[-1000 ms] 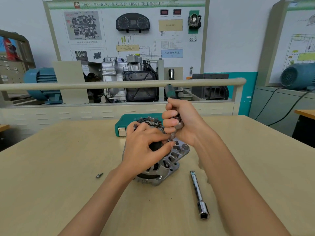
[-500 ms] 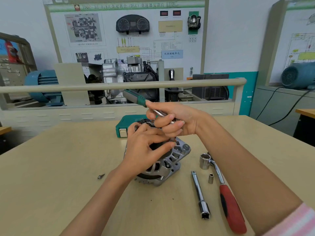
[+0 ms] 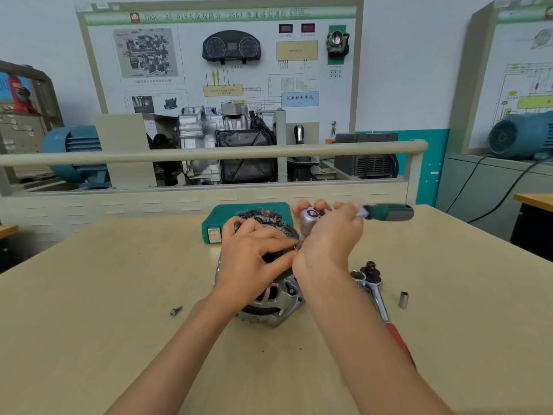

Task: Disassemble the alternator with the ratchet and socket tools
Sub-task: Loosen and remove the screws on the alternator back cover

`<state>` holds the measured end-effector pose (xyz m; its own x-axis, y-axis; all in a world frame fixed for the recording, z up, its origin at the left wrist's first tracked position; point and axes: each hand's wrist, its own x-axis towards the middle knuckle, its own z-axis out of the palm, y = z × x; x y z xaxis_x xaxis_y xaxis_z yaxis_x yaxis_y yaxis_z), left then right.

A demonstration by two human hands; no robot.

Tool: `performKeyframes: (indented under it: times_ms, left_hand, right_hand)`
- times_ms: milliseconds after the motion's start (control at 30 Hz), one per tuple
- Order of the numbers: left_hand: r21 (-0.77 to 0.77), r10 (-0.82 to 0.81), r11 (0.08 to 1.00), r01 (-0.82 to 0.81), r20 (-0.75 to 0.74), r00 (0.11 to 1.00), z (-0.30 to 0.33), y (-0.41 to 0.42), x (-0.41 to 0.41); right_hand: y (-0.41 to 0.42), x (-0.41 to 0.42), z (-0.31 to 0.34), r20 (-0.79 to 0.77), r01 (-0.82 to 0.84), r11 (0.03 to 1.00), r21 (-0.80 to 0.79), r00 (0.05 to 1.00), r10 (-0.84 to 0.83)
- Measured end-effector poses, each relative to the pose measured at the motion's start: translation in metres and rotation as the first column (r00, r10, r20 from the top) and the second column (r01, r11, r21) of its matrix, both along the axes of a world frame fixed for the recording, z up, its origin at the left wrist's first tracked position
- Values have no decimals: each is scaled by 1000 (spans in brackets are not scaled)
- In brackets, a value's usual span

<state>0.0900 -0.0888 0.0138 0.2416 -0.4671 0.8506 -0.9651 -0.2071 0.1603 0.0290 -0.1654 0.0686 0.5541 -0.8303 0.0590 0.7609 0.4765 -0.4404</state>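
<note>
The alternator point(image 3: 270, 298) is stood on the table point(image 3: 89, 339) near its middle, just in front of a teal tool case point(image 3: 218, 217). It is steadied by the left hand point(image 3: 254, 259), whose fingers are curled over the top of the housing. The green-handled ratchet point(image 3: 386, 212) is gripped near its head by the right hand point(image 3: 329, 235), with the handle pointed out to the right and blurred. The step in hand is judged to be the loosening of a fastener on the upper rear of the alternator. For the next move, the socket would have to be kept square on the fastener while the handle is swung and the body is held against turning. The socket and the fastener are hidden behind the fingers, so their seating cannot be told. A red-handled ratchet point(image 3: 386, 313) is partly covered by the right forearm; a loose socket point(image 3: 403, 299) and a removed bolt point(image 3: 176, 310) lie apart on the table.
</note>
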Motion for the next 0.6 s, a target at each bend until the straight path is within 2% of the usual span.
performKeyframes:
  times_ms: [100,400,500,600]
  left_hand:
    - [-15,-17,1000,16,-23,1000,-1,0,0]
    - [-37,14,999,-14,9,1000,-3,-2,1]
    - [-46,16,999,-15,12,1000,-3,-2,1]
    - [-51,22,998,-21,10,1000,-3,-3,1]
  right_hand:
    - [0,0,2,42,-6,996,88,999,3]
    - [-10,1,10,-33,-228,973,17,973,229]
    - [-15,1,11,-92,-310,951,-22,947,307]
    - [-23,1,16,-214,-486,868,-106,863,457]
